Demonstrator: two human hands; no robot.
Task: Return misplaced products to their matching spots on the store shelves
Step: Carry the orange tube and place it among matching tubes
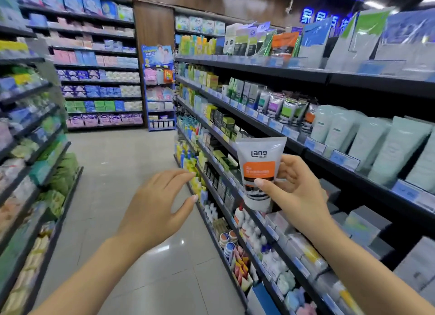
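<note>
While the right hand [290, 187] pinches a grey squeeze tube with an orange label and black band [259, 171] just right of the frame's centre, thumb across its front and fingers curled behind, the tube stands cap-down in front of the dark metal shelves [317, 157] at right. Pale green tubes [376, 145] line the shelf at middle right. Lower centre, the left hand [162, 197] hovers with fingers loosely spread, holding nothing, above the glossy tiled floor [131, 161].

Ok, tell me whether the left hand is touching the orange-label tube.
Apart. The head view shows floor and shelf between the open left hand and the tube, which only the right hand grips.
</note>
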